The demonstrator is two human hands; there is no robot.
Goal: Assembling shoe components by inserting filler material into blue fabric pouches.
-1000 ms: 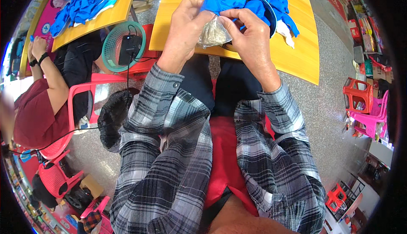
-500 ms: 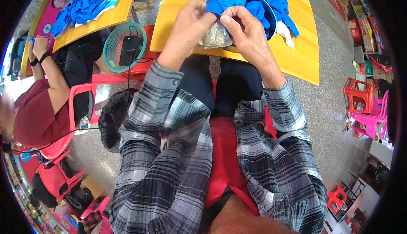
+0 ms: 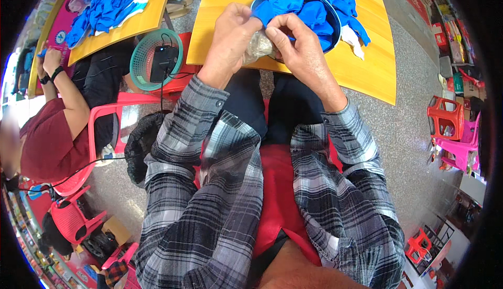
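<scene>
Left hand: the left hand (image 3: 230, 40) was raised at the near edge of the yellow table (image 3: 367, 69), its fingers (image 3: 242, 15) curled and pinched on the top of a small clear bag (image 3: 258, 48).
Right hand: the right hand (image 3: 298, 48) faced it from the other side, fingertips closed on the same bag, thumb and forefinger meeting the left fingers over the bag's mouth.
Clear bag: a small crumpled plastic bag with pale greyish contents, hanging just below and between the two sets of fingertips; what lay inside could not be told.
Blue basin: a round blue basin (image 3: 335, 40) stood right behind the fingers, just beyond the knuckles of the right hand.
Blue gloves: a heap of blue gloves (image 3: 309, 8) filled the basin and spilled past it, away from the fingers.
Sleeves: both forearms wore grey plaid sleeves (image 3: 209, 132), over a red apron (image 3: 280, 205).
Green basket: a round green basket (image 3: 152, 58) with a black device in it sat well off to the left of the left hand's fingers.
Other person: a person in a dark red shirt (image 3: 47, 142) sat on a red plastic chair (image 3: 99, 126), far left of the hands, at a second yellow table (image 3: 141, 22) with more blue gloves.
</scene>
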